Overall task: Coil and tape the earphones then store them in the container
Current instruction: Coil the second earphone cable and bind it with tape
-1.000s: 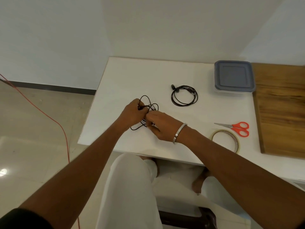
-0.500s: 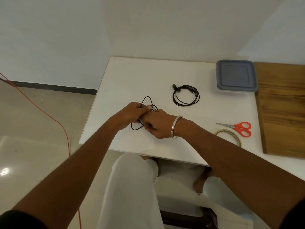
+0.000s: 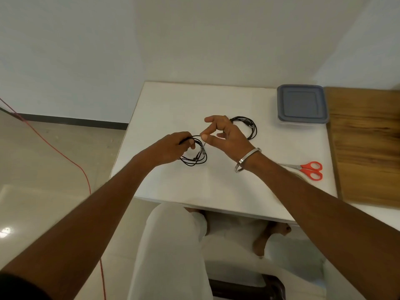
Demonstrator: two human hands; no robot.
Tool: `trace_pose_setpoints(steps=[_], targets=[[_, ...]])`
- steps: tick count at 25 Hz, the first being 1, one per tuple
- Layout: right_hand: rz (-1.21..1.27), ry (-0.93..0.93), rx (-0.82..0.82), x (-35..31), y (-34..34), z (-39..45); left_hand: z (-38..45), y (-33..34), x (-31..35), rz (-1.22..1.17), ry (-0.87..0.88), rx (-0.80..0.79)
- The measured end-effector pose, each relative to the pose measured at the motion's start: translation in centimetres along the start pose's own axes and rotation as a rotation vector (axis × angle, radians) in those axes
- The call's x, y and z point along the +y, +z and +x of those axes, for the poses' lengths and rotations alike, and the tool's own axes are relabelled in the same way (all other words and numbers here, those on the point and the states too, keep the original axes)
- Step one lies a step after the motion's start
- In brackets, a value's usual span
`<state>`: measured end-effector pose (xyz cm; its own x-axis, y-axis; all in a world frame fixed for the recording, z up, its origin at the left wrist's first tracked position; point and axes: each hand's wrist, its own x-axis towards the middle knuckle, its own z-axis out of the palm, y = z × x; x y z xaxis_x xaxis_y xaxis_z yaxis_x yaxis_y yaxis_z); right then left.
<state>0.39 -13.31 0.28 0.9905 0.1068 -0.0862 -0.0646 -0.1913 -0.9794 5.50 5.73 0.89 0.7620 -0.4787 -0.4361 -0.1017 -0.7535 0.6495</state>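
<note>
My left hand grips the left side of the earphones, a black coil just left of the frame's middle on the white table; the loops hang down and to the right of my curled fingers. My right hand pinches the loose end of the same cord between thumb and forefinger, just above the coil's right edge, with the other fingers spread upward. That short free stretch runs nearly straight down from my pinch into the loops, so I judge the next move is to wrap or tuck it around the bundle, and my right hand is the nearer 1 for that. A 2nd coil lies behind my right hand, partly hidden. The scissors sit at the right; the tape roll near them is mostly covered by my forearm. The container, lid on, is at the upper right.
</note>
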Motion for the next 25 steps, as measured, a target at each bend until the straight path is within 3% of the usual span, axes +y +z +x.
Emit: trace_pose_setpoints(steps=[3,7,15,25], targets=[[0.293,0.071,-0.137,-1.6,-0.4,0.2,-0.8,-1.0,2.2,0.103,0.103,-0.065],[0.415,0.143,-0.068,-2.2,-0.9,-0.5,-1.4,-1.3,4.1,0.069,0.129,-0.084],[0.333,0.178,-0.056,-2.1,-2.2,-2.1,-1.7,-0.5,6.6,-0.065,0.126,-0.108],[0.326,0.167,0.176,-1.8,-3.0,-2.8,-1.1,0.8,8.4,-0.11,0.08,-0.193]])
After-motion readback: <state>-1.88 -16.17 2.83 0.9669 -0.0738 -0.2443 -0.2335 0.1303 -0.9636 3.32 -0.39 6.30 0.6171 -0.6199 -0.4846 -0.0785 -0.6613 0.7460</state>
